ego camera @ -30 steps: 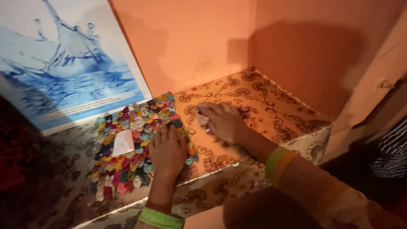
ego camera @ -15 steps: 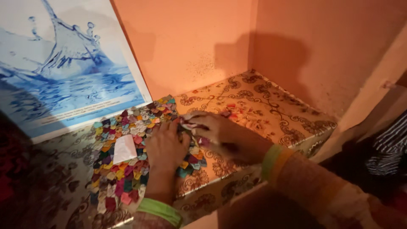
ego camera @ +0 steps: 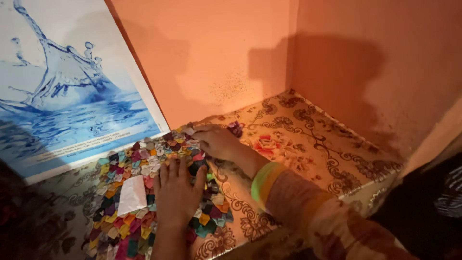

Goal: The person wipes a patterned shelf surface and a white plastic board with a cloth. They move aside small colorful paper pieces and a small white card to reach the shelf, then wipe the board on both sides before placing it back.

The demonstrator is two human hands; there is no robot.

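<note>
A mat of several small folded paper pieces in many colours lies on a floral patterned cover. My left hand rests flat on the mat's middle with its fingers spread, holding nothing. My right hand is at the mat's far right edge, fingers curled down onto the pieces. A small purple piece sticks out from behind that hand and seems to be held in it. A white paper slip lies on the mat, left of my left hand.
A large poster of splashing blue water leans against the orange wall behind the mat. The covered surface ends in a corner of two walls; its front edge drops off at the right. Striped fabric shows at the far right.
My right hand has moved left from the bare patterned cover to the mat's far edge, carrying small pieces. My left hand has stayed flat on the mat. The camera has shifted closer.
</note>
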